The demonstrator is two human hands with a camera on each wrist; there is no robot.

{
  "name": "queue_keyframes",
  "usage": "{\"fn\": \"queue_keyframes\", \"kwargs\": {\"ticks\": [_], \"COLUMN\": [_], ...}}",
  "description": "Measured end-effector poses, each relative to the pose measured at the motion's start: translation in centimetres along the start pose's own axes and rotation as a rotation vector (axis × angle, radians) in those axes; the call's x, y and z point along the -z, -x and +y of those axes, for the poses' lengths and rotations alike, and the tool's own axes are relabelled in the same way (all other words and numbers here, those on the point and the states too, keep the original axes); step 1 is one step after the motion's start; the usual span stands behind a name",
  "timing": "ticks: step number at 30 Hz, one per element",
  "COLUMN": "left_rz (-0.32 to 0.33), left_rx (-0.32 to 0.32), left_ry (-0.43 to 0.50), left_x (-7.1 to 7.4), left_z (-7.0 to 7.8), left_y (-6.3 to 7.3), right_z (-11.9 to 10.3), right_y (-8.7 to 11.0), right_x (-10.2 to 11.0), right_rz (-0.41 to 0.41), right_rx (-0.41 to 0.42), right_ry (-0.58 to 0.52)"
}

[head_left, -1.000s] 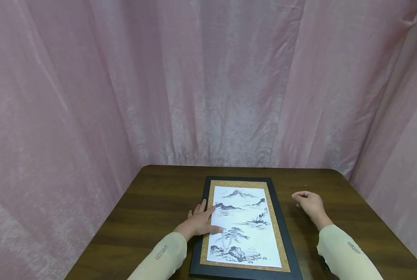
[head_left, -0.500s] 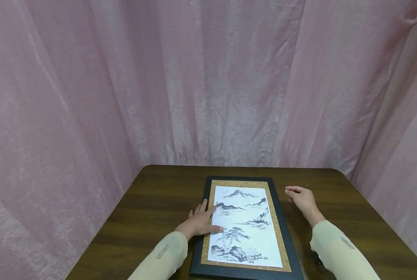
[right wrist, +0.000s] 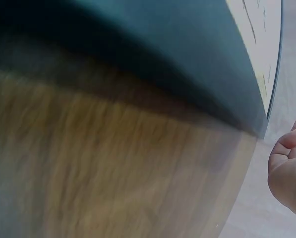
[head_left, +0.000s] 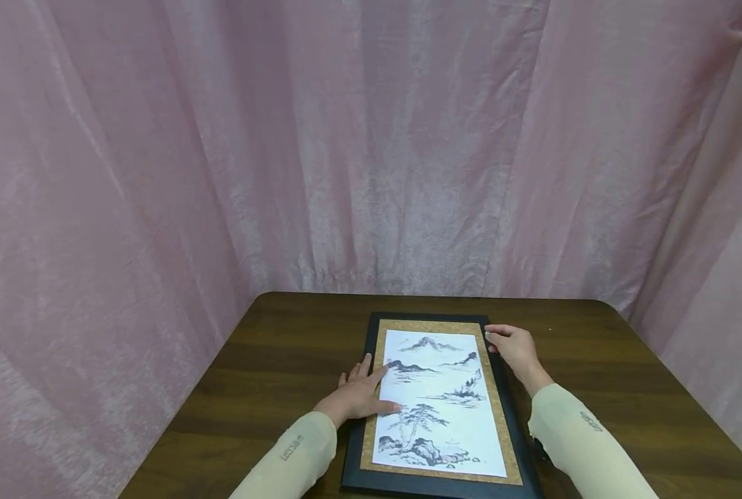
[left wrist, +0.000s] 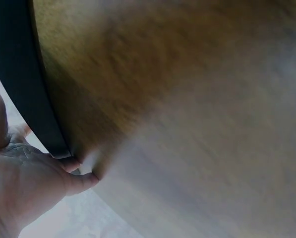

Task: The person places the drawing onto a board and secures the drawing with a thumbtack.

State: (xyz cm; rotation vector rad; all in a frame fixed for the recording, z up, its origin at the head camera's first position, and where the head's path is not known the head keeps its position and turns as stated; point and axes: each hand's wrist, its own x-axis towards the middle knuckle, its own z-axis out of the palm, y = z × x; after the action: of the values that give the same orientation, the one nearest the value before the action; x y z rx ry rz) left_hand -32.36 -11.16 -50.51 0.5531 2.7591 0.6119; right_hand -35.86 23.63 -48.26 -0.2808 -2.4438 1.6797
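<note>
A sheet of white paper point(head_left: 433, 433) with an ink landscape lies on a gold-tan backing point(head_left: 429, 325) inside a black frame point(head_left: 517, 423). My left hand point(head_left: 355, 396) rests across the left side, fingers spread and straight, thumb on the paper. In the left wrist view its fingers reach past the frame's black edge point(left wrist: 19, 64). Over the top right corner, my right hand point(head_left: 515, 351) pinches a small white piece point(head_left: 488, 335) between thumb and fingertips; what it is I cannot tell. The right wrist view catches the curled fingers point(right wrist: 286, 144) beside the frame.
The frame lies on a dark brown wooden table point(head_left: 271, 367) with rounded far corners. A pink velvet curtain point(head_left: 371, 152) hangs behind and on both sides. A tiny pale speck point(head_left: 550, 328) lies on the table to the right of the right hand.
My right hand has moved left from the bare table to the frame's top right corner, still pinching the small white piece. The left hand has stayed in place on the frame.
</note>
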Motion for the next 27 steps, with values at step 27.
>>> {"fn": "queue_keyframes", "kwargs": {"ticks": [27], "left_rz": [0.007], "left_rx": [-0.01], "left_ry": [-0.025], "left_x": [0.4], "left_z": [0.5], "left_y": [0.4], "right_z": [-1.0], "right_y": [-0.7], "right_x": [-3.5], "right_rz": [-0.078], "right_rx": [-0.006], "right_ry": [0.072]}}
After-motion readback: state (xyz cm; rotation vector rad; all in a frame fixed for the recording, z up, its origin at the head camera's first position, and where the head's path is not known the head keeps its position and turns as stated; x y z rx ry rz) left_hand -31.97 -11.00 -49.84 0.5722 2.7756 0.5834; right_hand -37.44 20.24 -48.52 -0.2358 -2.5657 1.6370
